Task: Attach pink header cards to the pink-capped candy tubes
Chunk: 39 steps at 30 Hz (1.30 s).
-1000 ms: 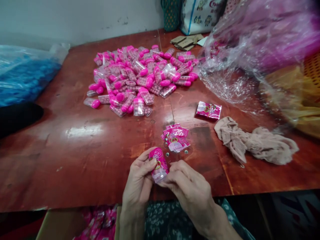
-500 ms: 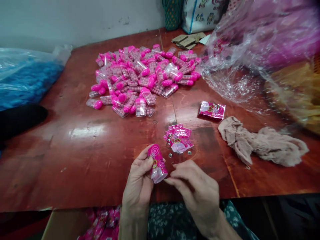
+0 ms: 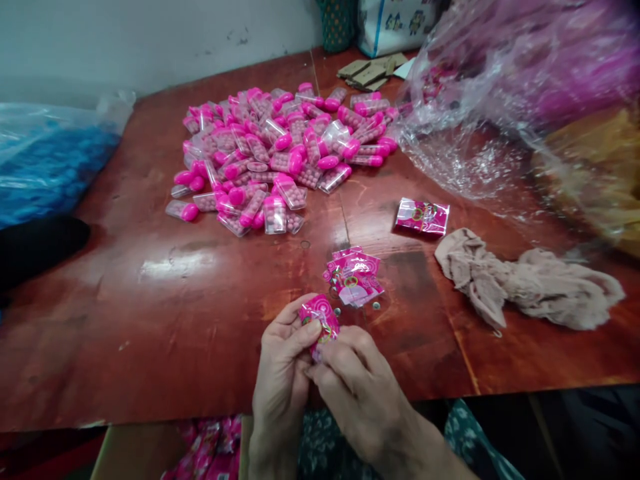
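My left hand (image 3: 281, 363) and my right hand (image 3: 350, 387) are closed together on one small pink wrapped candy case (image 3: 320, 322) above the near edge of the red-brown table (image 3: 165, 300). The left thumb and fingers pinch its upper part; the right fingers cover its lower end. Just beyond lies a small stack of pink printed wrappers (image 3: 354, 278) with a few tiny round bits beside it. A single pink wrapper (image 3: 421, 217) lies further right. A big heap of clear candy cases with pink caps (image 3: 280, 153) fills the far middle of the table.
A crumpled beige cloth (image 3: 530, 283) lies at the right. A large clear plastic bag with pink contents (image 3: 505, 87) spreads over the far right, a yellowish bag (image 3: 595, 173) beside it. A blue-filled bag (image 3: 47, 157) sits left. A box of pink packs (image 3: 200, 453) is below the table edge.
My right hand has closed in over the lower end of the case, which showed clear plastic before. Both hands now press together around it.
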Tool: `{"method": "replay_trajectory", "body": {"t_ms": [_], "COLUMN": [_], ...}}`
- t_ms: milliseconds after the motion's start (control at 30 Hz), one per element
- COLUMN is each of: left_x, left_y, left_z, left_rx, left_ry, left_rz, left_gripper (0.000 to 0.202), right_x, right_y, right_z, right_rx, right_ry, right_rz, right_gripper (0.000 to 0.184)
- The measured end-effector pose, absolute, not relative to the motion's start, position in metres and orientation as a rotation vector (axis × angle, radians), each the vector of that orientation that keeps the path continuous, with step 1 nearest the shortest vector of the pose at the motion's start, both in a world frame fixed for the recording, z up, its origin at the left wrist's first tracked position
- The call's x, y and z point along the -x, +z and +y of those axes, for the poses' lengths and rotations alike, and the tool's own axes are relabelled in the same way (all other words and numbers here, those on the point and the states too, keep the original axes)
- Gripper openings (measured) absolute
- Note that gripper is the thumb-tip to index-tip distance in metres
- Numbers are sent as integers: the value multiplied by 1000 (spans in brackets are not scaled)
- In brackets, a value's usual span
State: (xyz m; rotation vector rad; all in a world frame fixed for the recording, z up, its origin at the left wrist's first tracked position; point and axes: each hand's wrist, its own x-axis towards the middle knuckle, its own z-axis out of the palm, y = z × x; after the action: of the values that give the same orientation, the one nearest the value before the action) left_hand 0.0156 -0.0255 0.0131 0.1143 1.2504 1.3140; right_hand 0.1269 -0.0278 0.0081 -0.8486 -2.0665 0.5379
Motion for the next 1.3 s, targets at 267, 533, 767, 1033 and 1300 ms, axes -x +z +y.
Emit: {"method": "replay_trajectory", "body": {"t_ms": [267,533,767,1033,1300], "left_x": [-14,-15,-2,-19,-21], "left_y": [17,13,8,11,7], "left_z": [-21,-25,-25,-30,-30], "left_rx": [-114,-173,-217,-390,-467], "left_ry": [1464,1434,1608,1736,1731], "left_rz": [1314,1407,1465,1584,1584], "left_gripper": [28,29,28,34,32], "right_x": [-140,-131,-135,-117,-125], "right_y": [8,10,6,7,0], "right_z": [-36,-27,-34,-23,-23], "right_rx": [1049,820,1116,1202,1160], "right_ry": [431,622,762,1351,1557], "right_rz": [-1830,-2152,-1750,-1331,-948], "right_gripper": [11,35,8,25,21]}}
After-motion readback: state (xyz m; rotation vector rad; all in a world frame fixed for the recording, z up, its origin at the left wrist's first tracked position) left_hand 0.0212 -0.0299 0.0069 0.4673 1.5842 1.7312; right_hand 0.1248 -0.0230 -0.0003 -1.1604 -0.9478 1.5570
